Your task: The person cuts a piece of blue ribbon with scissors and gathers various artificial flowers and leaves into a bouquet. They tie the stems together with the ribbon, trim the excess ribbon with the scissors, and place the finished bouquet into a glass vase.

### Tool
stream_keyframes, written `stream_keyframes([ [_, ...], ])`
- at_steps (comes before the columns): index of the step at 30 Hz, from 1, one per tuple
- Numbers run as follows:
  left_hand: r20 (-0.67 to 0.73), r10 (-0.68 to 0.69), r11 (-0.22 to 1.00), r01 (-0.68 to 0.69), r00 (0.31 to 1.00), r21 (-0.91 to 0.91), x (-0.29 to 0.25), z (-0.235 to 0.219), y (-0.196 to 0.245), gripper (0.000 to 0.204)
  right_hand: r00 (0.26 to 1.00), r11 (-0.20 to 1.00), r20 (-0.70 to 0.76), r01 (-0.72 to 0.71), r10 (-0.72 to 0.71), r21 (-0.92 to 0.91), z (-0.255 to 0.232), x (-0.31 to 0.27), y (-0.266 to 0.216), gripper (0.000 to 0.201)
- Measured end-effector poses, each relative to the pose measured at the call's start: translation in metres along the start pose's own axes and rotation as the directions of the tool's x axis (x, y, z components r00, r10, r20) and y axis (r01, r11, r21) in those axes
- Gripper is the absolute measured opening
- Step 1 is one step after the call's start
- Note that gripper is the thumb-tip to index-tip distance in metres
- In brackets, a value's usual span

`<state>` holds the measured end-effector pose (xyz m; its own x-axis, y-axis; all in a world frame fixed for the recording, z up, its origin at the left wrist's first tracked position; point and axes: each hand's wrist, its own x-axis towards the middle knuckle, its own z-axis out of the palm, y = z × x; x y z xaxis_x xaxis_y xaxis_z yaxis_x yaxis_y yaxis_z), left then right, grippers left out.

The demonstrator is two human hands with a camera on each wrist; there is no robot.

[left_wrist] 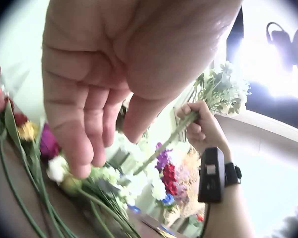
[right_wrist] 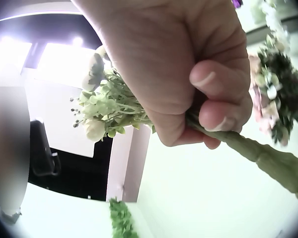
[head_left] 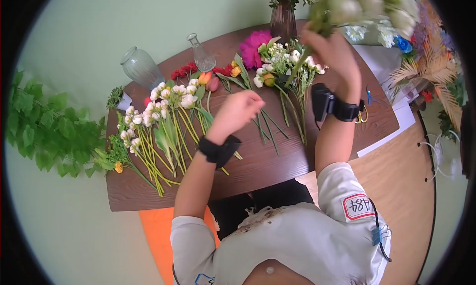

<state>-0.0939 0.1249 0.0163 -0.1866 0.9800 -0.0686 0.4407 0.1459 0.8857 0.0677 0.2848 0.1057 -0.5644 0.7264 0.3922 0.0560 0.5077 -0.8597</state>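
My right hand [head_left: 337, 57] is raised over the right side of the table and grips a spray of white flowers [head_left: 369, 7] by its thick green stem [right_wrist: 260, 156]. In the right wrist view the fingers curl round that stem, with pale blooms and small leaves behind the hand. Nothing is in my left hand [head_left: 237, 115], which hovers over the middle of the table with its fingers loosely bent. Below and between the hands lie white blossoms with green stems [head_left: 297, 104]. Left of my left hand lies a row of cotton-like white flowers [head_left: 166, 99].
A ribbed glass vase [head_left: 141, 66] and a narrow clear bottle [head_left: 202, 54] stand at the back of the brown table [head_left: 277, 163]. A dark vase [head_left: 283, 19] holds more flowers. Yellow-handled scissors [head_left: 363, 116] lie near the right edge. A large magenta bloom [head_left: 255, 48] lies behind the stems.
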Motion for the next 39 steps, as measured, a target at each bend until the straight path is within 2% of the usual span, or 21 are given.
stream_keyframes([
  [1,0.108,-0.038,0.999,0.036,0.993,0.018,0.01,0.016,-0.001,0.021,1.0,1.0,-0.019,0.021,-0.021,0.019,-0.014,-0.004,0.0,0.021],
  [2,0.143,-0.071,0.993,0.057,0.987,0.1,0.021,0.033,0.004,0.024,0.998,0.998,-0.038,0.045,-0.044,0.038,-0.024,-0.009,-0.002,0.019],
  [3,0.145,-0.05,0.987,0.026,0.988,0.16,0.031,0.048,0.008,0.031,0.991,0.996,-0.124,0.062,-0.054,0.058,-0.029,-0.013,-0.002,0.016],
  [6,0.127,-0.205,0.922,0.147,0.97,0.359,0.051,0.082,0.023,0.04,0.988,0.996,-0.15,0.045,-0.033,0.079,-0.044,-0.021,-0.001,0.016],
  [7,0.131,-0.201,0.925,0.144,0.971,0.352,0.055,0.092,0.017,0.04,0.986,0.995,-0.165,0.032,-0.017,0.091,-0.045,-0.023,-0.004,0.015],
  [8,0.009,-0.047,0.854,0.036,0.999,0.518,0.056,0.101,0.011,0.038,0.986,0.996,-0.163,0.033,-0.019,0.083,-0.045,-0.024,-0.004,0.015],
  [9,-0.085,0.13,0.735,-0.039,0.988,0.677,0.059,0.108,0.006,0.037,0.986,0.995,-0.16,0.052,-0.038,0.083,-0.046,-0.024,-0.004,0.015],
  [10,-0.085,0.134,0.736,-0.041,0.987,0.676,0.057,0.11,0.009,0.037,0.986,0.994,-0.158,0.07,-0.056,0.085,-0.047,-0.023,-0.003,0.015],
  [12,-0.149,0.189,0.651,-0.011,0.971,0.759,0.055,0.115,0.016,0.033,0.987,0.995,-0.153,0.066,-0.054,0.078,-0.048,-0.023,-0.005,0.015],
  [13,-0.134,0.16,0.629,0.004,0.978,0.778,0.056,0.118,0.018,0.028,0.988,0.995,-0.145,0.059,-0.048,0.075,-0.048,-0.023,-0.005,0.015],
  [17,-0.103,0.123,0.637,0.001,0.987,0.77,0.054,0.116,0.017,0.026,0.99,0.992,-0.136,0.05,-0.034,0.117,-0.047,-0.022,-0.002,0.015],
  [20,-0.1,0.127,0.656,-0.008,0.987,0.755,0.06,0.117,0.0,0.024,0.986,0.996,-0.165,0.019,-0.005,0.085,-0.047,-0.023,-0.003,0.015],
  [22,-0.109,0.277,0.681,-0.114,0.955,0.724,0.061,0.111,-0.013,0.025,0.99,0.994,-0.138,0.034,-0.02,0.1,-0.047,-0.022,-0.001,0.015],
  [23,-0.11,0.28,0.679,-0.115,0.954,0.725,0.057,0.101,-0.004,0.025,0.99,0.994,-0.14,0.037,-0.023,0.1,-0.046,-0.022,-0.002,0.015],
  [24,-0.054,0.066,0.848,-0.028,0.996,0.529,0.055,0.09,0.006,0.026,0.988,0.996,-0.151,0.032,-0.018,0.088,-0.046,-0.023,-0.003,0.015],
  [25,0.057,-0.13,0.944,0.106,0.99,0.313,0.052,0.08,0.012,0.026,0.986,0.997,-0.165,0.025,-0.013,0.075,-0.046,-0.023,-0.003,0.016],
  [26,0.046,-0.063,0.991,0.056,0.997,0.125,0.045,0.072,0.01,0.026,0.985,0.997,-0.17,0.026,-0.013,0.073,-0.048,-0.022,-0.002,0.016],
  [30,-0.019,-0.007,0.98,0.003,1.0,-0.201,0.009,0.033,0.015,0.021,0.986,0.996,-0.169,0.015,-0.001,0.087,-0.048,-0.022,-0.001,0.016],
  [32,-0.109,-0.023,0.965,-0.007,0.994,-0.263,-0.01,0.012,0.029,0.021,0.983,0.996,-0.184,0.006,0.011,0.089,-0.046,-0.022,-0.002,0.016],
  [35,-0.259,0.032,0.983,-0.076,0.965,-0.165,-0.022,-0.017,0.024,0.019,0.991,0.999,-0.132,-0.01,0.016,0.048,-0.04,-0.018,-0.004,0.016],
  [39,-0.382,0.117,0.968,-0.191,0.917,-0.163,-0.017,-0.034,0.017,0.02,0.999,0.99,0.035,0.015,-0.02,0.142,-0.017,-0.009,-0.005,0.014],
])
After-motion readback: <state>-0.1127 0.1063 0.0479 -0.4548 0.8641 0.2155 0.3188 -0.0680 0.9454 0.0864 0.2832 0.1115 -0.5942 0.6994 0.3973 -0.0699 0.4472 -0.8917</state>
